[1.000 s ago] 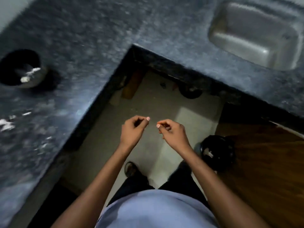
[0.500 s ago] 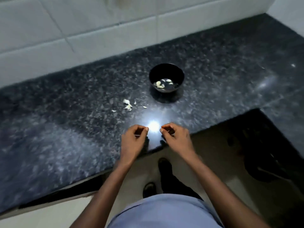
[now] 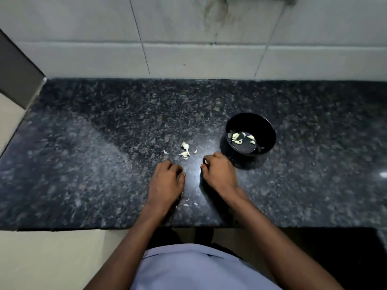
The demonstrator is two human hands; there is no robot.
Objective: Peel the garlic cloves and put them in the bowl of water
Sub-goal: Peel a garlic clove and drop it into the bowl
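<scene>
Right now both hands sit low on the speckled black granite surface (image 3: 83, 164), a little apart. The left hand (image 3: 167, 181) has its fingers curled under, and I can't tell whether anything is inside them. The right hand (image 3: 219, 174) is curled too, with something pale showing at its fingertips (image 3: 206, 162), possibly a garlic clove or just a nail; I can't be sure.

The small round black bowl of water (image 3: 270, 130) stands just beyond the right hand, near enough that a careless lift could, I'd guess, knock it and spill water. A slippery clove could also drop off the front edge.

I count one bowl, roughly six peeled cloves (image 3: 240, 138) floating in it, and about five pale garlic scraps (image 3: 185, 150) lying beyond the left hand. A few tiny flecks (image 3: 187, 203) lie between the wrists.
</scene>
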